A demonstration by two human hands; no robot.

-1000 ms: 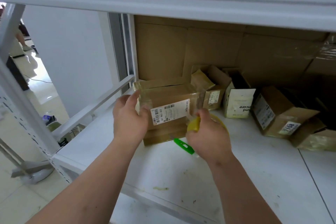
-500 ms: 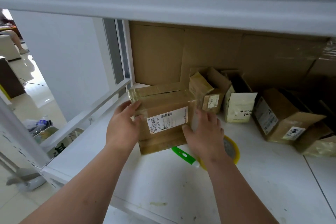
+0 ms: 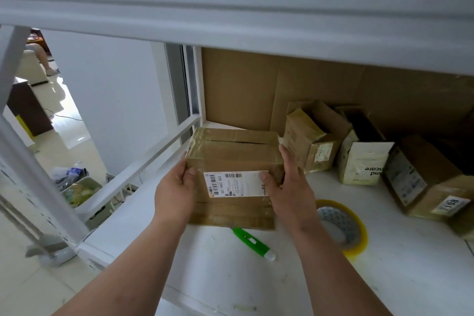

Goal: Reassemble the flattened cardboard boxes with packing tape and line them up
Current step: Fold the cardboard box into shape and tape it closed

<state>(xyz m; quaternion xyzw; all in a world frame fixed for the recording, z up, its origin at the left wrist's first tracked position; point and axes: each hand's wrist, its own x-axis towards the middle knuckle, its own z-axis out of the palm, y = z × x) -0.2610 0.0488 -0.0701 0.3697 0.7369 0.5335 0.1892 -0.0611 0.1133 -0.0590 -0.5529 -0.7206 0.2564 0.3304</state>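
At the far left of the frame, beyond the white metal shelf post (image 3: 38, 174), a pale tiled floor and a bin of crumpled packaging (image 3: 77, 187) show below the shelf level. Moving toward the centre, the left hand (image 3: 177, 192) grasps the left side of a brown cardboard box wrapped in shiny clear packing tape (image 3: 233, 156), its thumb curled onto the front face and its fingers hidden behind the side.

The box sits in the middle of the frame on the white shelf surface (image 3: 205, 277). Its top flaps are closed, with a dark slit between them near the far edge. Glossy tape covers the top and front, and darker tape bands cross the lower front. A white shipping label with barcodes (image 3: 236, 183) is stuck on the front face.

The right hand (image 3: 289, 187) grips the box's right side, thumb pressed on the label's right end and fingers wrapped along the side.

Just below the box, lower centre, a green and white utility knife (image 3: 252, 242) lies on the shelf. To its right a roll of yellowish clear packing tape (image 3: 343, 228) lies flat, partly hidden by the right wrist.

Further right, several taped cardboard boxes stand against a brown cardboard backing sheet (image 3: 243, 90): a tilted brown box (image 3: 307, 136), a white carton with upside-down print (image 3: 364, 164), and a larger brown box with labels (image 3: 431, 182) at the right edge.
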